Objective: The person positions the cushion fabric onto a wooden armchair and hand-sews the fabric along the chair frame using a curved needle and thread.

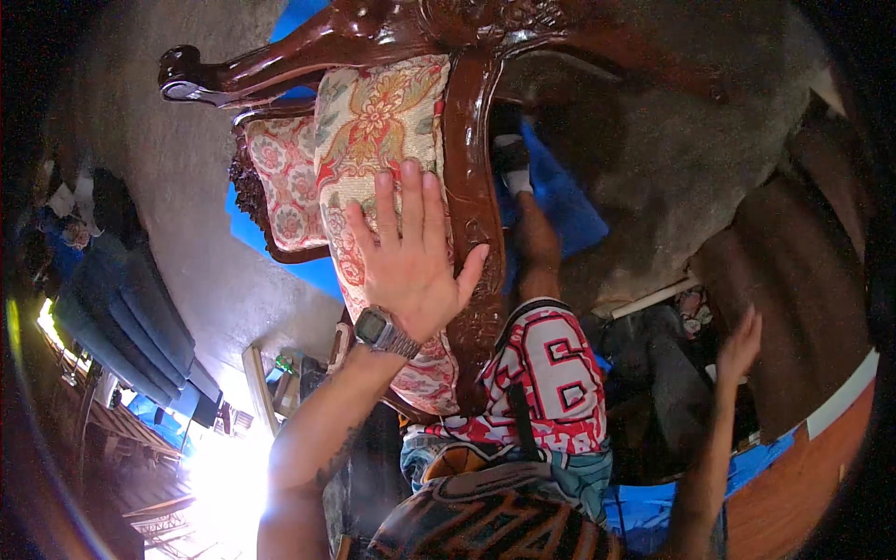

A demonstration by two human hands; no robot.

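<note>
A chair with a glossy dark-brown carved wooden frame point(471, 121) lies tipped over before me, one curved scroll-footed leg point(252, 77) pointing left. Floral fabric in cream, red and green covers its padded seat point(378, 121). A second padded panel point(283, 173) with a carved edge shows just left of the seat. My left hand point(411, 257), a digital watch point(383, 329) on its wrist, rests flat on the fabric with fingers spread, its thumb over the wooden rail. Off to the right, my right hand point(739, 347) is raised away from the chair, fingers stretched, holding nothing visible.
Blue sheeting point(565, 201) lies under the chair on the grey concrete floor point(177, 187). My leg, in red-and-white patterned shorts point(560, 364), is close beside the frame. Large brown material point(784, 280) stands at the right; dark-grey folded material point(131, 308) is at the left, above a bright glare.
</note>
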